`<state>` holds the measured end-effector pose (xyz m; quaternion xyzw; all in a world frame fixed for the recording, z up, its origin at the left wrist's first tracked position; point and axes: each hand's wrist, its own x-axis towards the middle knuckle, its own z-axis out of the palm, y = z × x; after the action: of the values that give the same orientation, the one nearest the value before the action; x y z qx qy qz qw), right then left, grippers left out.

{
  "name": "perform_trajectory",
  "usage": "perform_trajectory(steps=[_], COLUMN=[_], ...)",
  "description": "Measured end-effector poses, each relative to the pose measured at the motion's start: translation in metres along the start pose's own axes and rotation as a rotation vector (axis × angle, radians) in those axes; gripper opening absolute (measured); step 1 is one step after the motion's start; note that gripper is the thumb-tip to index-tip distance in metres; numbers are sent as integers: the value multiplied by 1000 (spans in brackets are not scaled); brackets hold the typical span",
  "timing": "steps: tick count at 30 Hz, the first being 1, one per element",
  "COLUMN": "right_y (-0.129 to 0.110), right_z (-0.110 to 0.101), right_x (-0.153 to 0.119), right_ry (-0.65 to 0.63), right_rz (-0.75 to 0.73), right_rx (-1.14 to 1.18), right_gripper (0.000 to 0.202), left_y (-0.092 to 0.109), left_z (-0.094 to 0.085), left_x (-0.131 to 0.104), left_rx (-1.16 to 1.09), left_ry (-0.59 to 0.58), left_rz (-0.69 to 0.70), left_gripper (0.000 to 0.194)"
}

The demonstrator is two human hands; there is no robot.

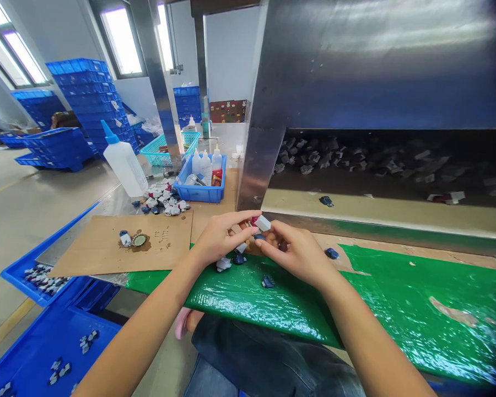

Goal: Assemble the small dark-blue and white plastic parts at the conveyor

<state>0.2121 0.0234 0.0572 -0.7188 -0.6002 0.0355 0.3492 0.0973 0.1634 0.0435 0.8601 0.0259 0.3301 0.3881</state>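
Above the green table covering [240, 295], my left hand [221, 237] pinches a small white and red piece [262, 223] between thumb and fingers. Close on its right, my right hand [300, 251] has its fingers curled round a dark blue piece [259, 236], partly hidden by the fingers. Below my left hand lie a white piece [224, 264] and a dark piece [239, 258]. Another dark blue piece [268, 282] rests on the green covering below my right hand, and one more [332, 253] lies to the right of it.
On the left, a cardboard sheet [103, 242] bears a round dish [139, 240]. Behind it are a pile of pieces [163, 197], a large bottle [126, 165] and a blue basket [200, 192]. A metal hood [376, 71] stands over more pieces at the right.
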Motion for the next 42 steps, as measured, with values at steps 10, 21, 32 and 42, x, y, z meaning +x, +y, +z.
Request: perform_trajectory(steps=[10, 21, 32, 42], right_y=[1, 1, 2, 2], right_z=[0, 0, 0, 0], right_x=[0, 1, 0, 1], right_ry=[-8, -10, -7, -17], right_rz=[29, 37, 25, 26], right_rx=[48, 37, -4, -6], right_gripper=[23, 22, 24, 23], left_y=[1, -3, -1, 1], left_z=[0, 2, 1, -1], left_x=[1, 0, 0, -1], left_rx=[17, -10, 100, 104], left_ry=[-11, 32, 29, 27], left_rz=[27, -10, 8, 7], left_gripper=[31, 47, 42, 40])
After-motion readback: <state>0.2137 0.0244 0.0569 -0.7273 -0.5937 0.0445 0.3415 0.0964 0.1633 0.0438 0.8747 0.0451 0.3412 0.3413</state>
